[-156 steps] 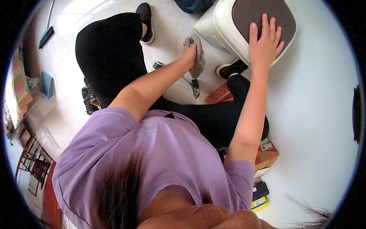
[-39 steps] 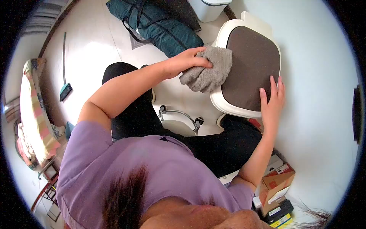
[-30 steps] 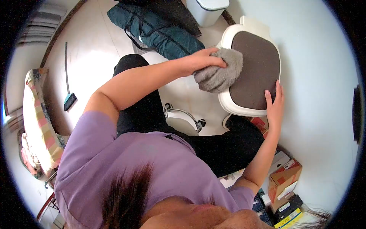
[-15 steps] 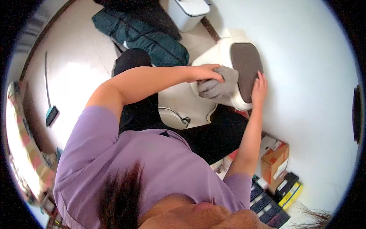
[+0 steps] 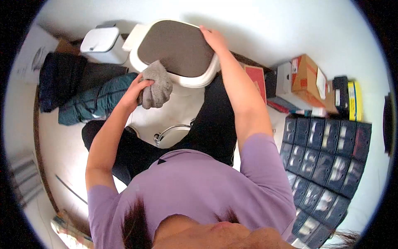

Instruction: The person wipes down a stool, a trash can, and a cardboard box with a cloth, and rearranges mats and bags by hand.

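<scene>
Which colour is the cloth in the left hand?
The cloth is grey; it shows best in the head view.

The cloth (image 5: pixel 159 88) is rough and fuzzy, the container rim (image 5: pixel 191 81) smooth, probably plastic.

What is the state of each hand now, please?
Left hand: closed, holding a grey cloth.
Right hand: on the brown-topped container; grip cannot be told.

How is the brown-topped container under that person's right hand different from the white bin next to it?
The brown-topped container has a dark brown panel inside a cream rim, while the white bin has a mostly white top. The brown-topped container looks larger in this view than the white bin. The right hand rests on the brown-topped container's edge; neither hand touches the white bin. Both are pale-bodied with rounded corners.
</scene>
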A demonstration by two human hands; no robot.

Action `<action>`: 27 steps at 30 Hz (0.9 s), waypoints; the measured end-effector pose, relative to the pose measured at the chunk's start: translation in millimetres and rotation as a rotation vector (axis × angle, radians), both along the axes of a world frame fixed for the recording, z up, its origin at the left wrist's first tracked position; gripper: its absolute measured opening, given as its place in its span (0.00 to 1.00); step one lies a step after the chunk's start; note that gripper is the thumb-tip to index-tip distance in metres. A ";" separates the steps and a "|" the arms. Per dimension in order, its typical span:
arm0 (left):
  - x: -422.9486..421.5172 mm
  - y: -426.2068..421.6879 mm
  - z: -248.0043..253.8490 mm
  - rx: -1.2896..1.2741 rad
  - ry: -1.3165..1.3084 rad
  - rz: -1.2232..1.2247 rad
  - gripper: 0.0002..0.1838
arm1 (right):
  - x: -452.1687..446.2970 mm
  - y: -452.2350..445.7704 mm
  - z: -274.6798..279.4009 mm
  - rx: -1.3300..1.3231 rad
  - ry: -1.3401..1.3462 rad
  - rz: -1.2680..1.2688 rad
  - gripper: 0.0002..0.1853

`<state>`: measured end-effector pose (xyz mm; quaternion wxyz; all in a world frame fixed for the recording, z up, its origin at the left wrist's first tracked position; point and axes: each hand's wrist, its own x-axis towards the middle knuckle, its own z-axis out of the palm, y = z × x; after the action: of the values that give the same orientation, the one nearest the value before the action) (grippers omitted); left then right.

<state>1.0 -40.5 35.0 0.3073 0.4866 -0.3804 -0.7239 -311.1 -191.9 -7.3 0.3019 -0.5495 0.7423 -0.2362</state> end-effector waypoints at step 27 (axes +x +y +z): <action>41.8 -7.8 13.0 -0.288 0.442 0.209 0.43 | 185.8 144.3 67.6 -0.630 0.058 0.775 0.43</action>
<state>42.8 -48.4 48.0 0.5219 0.3049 -0.3509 -0.7152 -125.2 -47.6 60.3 0.1658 -0.8557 0.3844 -0.3041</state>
